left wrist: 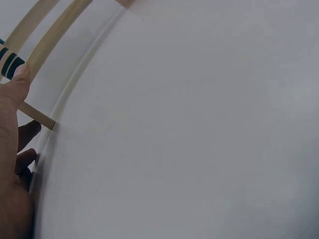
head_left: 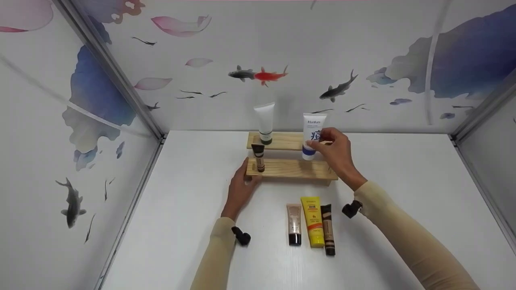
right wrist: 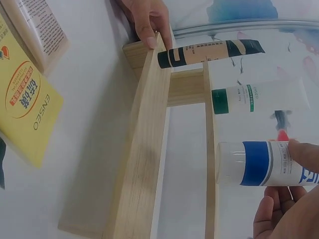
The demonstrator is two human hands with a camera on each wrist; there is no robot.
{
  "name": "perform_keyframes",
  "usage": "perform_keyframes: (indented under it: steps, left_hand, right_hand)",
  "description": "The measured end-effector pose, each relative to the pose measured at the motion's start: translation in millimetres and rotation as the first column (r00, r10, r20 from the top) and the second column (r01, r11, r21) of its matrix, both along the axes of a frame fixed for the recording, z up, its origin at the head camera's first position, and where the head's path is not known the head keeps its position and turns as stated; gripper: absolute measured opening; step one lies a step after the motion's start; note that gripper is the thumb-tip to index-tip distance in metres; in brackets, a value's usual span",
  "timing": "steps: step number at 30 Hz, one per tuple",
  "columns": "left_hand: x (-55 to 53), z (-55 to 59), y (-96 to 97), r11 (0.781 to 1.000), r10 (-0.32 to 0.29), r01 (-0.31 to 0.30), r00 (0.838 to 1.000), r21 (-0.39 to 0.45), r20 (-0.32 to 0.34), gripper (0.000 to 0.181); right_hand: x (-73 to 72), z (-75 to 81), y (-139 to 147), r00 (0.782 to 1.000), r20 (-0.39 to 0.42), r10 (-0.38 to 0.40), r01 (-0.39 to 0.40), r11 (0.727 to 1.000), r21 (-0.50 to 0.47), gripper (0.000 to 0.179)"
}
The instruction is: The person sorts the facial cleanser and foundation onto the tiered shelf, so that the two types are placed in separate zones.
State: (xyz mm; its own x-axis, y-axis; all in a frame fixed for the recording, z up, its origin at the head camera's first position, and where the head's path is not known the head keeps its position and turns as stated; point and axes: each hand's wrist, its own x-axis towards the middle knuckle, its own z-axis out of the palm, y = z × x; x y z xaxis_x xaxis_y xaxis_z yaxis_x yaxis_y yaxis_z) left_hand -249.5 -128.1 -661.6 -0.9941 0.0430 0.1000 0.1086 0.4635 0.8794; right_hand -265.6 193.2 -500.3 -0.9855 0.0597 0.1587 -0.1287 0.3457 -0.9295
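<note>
A two-tier wooden rack (head_left: 296, 169) stands near the back wall. My left hand (head_left: 240, 187) grips the left end of its front tier, thumb on top. My right hand (head_left: 338, 153) pinches a white tube with a blue band (head_left: 313, 123) between thumb and fingers. That tube is upright, cap end down, at the right part of the rear tier; whether its cap (right wrist: 229, 163) touches the wood I cannot tell. At the rear tier's left end stands a white tube with a green cap (head_left: 265, 121). A small black-and-beige tube (head_left: 259, 159) stands on the front tier's left end.
In front of the rack, a pinkish-beige tube with a black cap (head_left: 294, 223), a yellow tube (head_left: 313, 221) and a dark brown tube (head_left: 328, 231) lie side by side on the white table (head_left: 181, 193). Printed panels (head_left: 193, 108) enclose the back and sides.
</note>
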Motion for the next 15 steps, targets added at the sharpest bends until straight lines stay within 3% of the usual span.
perform_keyframes:
  steps: [15]
  left_hand:
    - [0.4,1.0,1.4,1.000,0.009,-0.009,0.999,0.001,0.030,0.092]
  right_hand:
    - [-12.0,-2.7,-11,0.998,-0.020,0.051,-0.051,0.999,-0.014,0.045]
